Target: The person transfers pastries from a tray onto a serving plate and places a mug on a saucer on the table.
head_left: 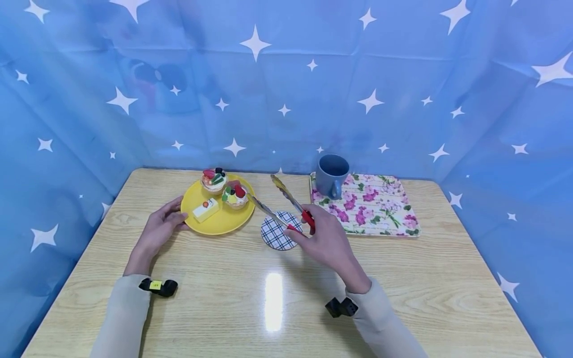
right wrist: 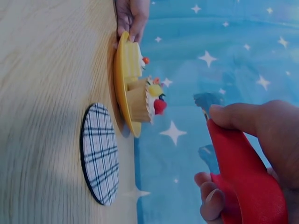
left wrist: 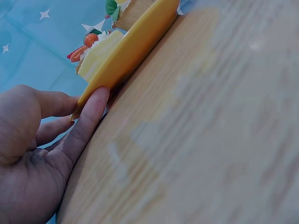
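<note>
A yellow plate [head_left: 221, 226] stands at the back left, and my left hand [head_left: 157, 229] pinches its near-left rim. In the left wrist view the thumb and fingers meet across the edge of the plate [left wrist: 133, 53]. On it sit a slice of cake [head_left: 206, 211] and two fruit-topped tarts [head_left: 235, 196]. My right hand [head_left: 330, 244] grips metal tongs by red handles [right wrist: 243, 172], fingers wrapped round them. The tongs [head_left: 292, 199] are spread, with nothing between their tips; one tip is close to the nearer tart's right side.
Below the tongs lies a round checked coaster [head_left: 276, 239]. A floral tray [head_left: 380, 211] sits at the back right, with a blue mug [head_left: 329, 176] on its left corner. Behind the wooden table [head_left: 215, 308] hangs a blue star-patterned curtain [head_left: 300, 124].
</note>
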A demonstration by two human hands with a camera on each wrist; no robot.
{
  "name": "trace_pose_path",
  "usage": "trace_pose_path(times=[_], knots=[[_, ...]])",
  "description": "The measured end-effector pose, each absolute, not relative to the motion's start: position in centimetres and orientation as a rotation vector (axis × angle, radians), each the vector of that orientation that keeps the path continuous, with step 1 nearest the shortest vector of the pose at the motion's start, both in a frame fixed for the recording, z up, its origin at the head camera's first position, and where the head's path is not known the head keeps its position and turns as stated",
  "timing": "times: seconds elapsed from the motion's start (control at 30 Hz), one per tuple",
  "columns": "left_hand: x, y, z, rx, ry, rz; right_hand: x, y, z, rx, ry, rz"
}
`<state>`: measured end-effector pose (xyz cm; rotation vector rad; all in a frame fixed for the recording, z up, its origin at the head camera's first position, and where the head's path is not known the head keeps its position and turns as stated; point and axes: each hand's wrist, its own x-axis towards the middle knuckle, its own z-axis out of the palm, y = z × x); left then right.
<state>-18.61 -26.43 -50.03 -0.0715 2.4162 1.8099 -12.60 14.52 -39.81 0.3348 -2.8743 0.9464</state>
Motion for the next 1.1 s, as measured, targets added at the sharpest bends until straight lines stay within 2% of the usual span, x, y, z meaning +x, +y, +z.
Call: trace_pose_path(times=[1.1], knots=[[-18.3, -26.4, -49.9, -0.050, 2.385, 1.850, -13.0, 20.4, -39.4, 0.136, -2.803, 0.927]])
